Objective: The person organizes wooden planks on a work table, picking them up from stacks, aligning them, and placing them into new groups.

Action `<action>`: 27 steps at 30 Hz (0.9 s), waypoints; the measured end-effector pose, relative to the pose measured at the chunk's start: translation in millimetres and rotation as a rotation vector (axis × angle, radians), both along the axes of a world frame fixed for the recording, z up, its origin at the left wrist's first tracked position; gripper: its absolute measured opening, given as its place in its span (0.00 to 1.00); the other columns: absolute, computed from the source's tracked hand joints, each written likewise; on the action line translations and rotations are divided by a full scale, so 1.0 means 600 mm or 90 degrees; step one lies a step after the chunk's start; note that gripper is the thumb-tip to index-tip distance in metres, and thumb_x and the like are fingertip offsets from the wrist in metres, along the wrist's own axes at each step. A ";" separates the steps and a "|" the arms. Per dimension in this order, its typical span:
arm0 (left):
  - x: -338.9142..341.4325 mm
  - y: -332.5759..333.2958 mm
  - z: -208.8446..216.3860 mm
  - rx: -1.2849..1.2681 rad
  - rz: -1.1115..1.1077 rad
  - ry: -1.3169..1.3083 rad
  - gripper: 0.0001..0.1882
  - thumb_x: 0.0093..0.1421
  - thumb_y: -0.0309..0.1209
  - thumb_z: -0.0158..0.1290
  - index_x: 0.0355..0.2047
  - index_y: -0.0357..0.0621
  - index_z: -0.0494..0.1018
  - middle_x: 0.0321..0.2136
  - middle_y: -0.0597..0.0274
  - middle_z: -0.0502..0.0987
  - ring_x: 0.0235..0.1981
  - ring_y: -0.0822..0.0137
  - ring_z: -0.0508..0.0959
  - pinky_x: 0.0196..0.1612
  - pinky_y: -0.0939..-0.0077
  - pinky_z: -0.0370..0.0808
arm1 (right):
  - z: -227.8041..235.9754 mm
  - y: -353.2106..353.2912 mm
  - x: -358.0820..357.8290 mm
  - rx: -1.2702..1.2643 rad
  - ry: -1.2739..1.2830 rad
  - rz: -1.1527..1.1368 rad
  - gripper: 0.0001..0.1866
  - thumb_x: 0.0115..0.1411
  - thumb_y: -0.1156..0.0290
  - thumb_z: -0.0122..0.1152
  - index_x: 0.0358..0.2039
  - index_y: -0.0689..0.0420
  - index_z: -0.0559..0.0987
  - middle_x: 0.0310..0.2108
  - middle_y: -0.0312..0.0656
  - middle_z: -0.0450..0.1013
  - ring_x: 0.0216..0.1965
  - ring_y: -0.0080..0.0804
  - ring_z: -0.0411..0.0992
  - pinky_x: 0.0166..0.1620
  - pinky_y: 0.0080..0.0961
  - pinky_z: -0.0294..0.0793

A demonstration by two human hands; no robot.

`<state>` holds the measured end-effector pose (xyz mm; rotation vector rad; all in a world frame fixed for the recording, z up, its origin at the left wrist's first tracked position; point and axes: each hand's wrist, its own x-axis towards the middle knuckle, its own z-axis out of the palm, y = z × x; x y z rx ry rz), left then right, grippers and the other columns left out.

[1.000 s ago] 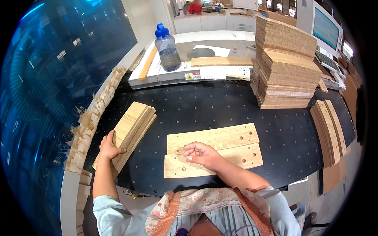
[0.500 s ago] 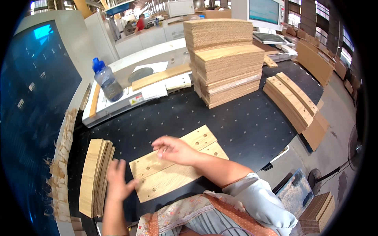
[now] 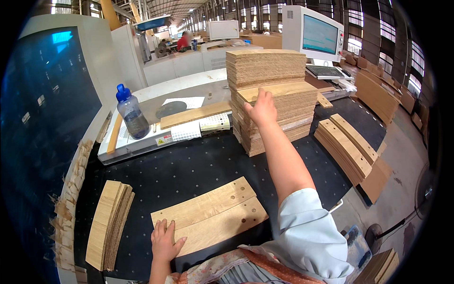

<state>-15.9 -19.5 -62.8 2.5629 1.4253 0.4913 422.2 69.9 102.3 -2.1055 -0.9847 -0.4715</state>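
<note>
Two curved, light wooden boards (image 3: 208, 215) lie edge to edge on the black table, with drilled holes showing at their right ends. My left hand (image 3: 165, 241) rests on their left end, fingers spread flat, hiding part of the surface. My right arm reaches forward to a tall stack of curved wooden boards (image 3: 279, 113). On the stack's lower front step, my right hand (image 3: 263, 111) touches the top board near its front edge, thumb apart from the fingers. No board is lifted from the stack.
A smaller board stack (image 3: 109, 225) stands at left, and a drilled board stack (image 3: 347, 146) at right. Behind are a blue-capped bottle (image 3: 131, 111) on a white machine bed (image 3: 111, 152), a monitor (image 3: 314, 35) and a keyboard (image 3: 326, 72). Farther off, a person in red (image 3: 182, 42) is visible.
My right hand has moved from above the two boards forward to the tall stack. My left hand has come down onto the boards' left end. The view has tilted upward.
</note>
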 end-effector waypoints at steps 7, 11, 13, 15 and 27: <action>-0.006 0.001 -0.005 0.014 -0.004 -0.034 0.33 0.45 0.48 0.58 0.50 0.44 0.68 0.53 0.47 0.63 0.58 0.48 0.59 0.57 0.55 0.55 | -0.025 -0.014 0.015 0.074 -0.066 0.036 0.33 0.48 0.60 0.61 0.53 0.55 0.60 0.49 0.49 0.60 0.42 0.51 0.70 0.41 0.40 0.72; -0.002 0.000 -0.002 0.001 -0.002 -0.044 0.33 0.45 0.48 0.57 0.50 0.45 0.68 0.53 0.47 0.63 0.58 0.48 0.59 0.57 0.55 0.55 | -0.037 -0.015 0.035 0.125 -0.124 0.049 0.30 0.48 0.63 0.60 0.50 0.54 0.61 0.48 0.49 0.61 0.38 0.53 0.71 0.38 0.42 0.73; -0.002 -0.001 0.000 0.005 -0.002 -0.045 0.33 0.45 0.48 0.57 0.50 0.45 0.69 0.53 0.48 0.63 0.58 0.48 0.59 0.57 0.56 0.55 | -0.046 -0.013 0.048 0.145 -0.140 0.061 0.29 0.48 0.64 0.59 0.50 0.54 0.62 0.48 0.49 0.62 0.37 0.54 0.71 0.38 0.42 0.73; -0.002 -0.001 0.000 0.006 -0.003 -0.049 0.33 0.45 0.48 0.57 0.50 0.45 0.69 0.53 0.48 0.63 0.58 0.49 0.59 0.57 0.56 0.55 | -0.053 -0.012 0.060 0.154 -0.145 0.075 0.28 0.48 0.65 0.59 0.50 0.54 0.61 0.48 0.50 0.62 0.37 0.54 0.71 0.38 0.43 0.73; -0.002 -0.002 0.007 -0.036 0.014 -0.060 0.33 0.45 0.46 0.58 0.51 0.46 0.68 0.54 0.48 0.63 0.59 0.48 0.57 0.58 0.57 0.54 | -0.022 -0.034 0.054 -0.006 -0.096 -0.024 0.31 0.48 0.56 0.61 0.49 0.58 0.63 0.47 0.51 0.62 0.41 0.51 0.70 0.42 0.40 0.72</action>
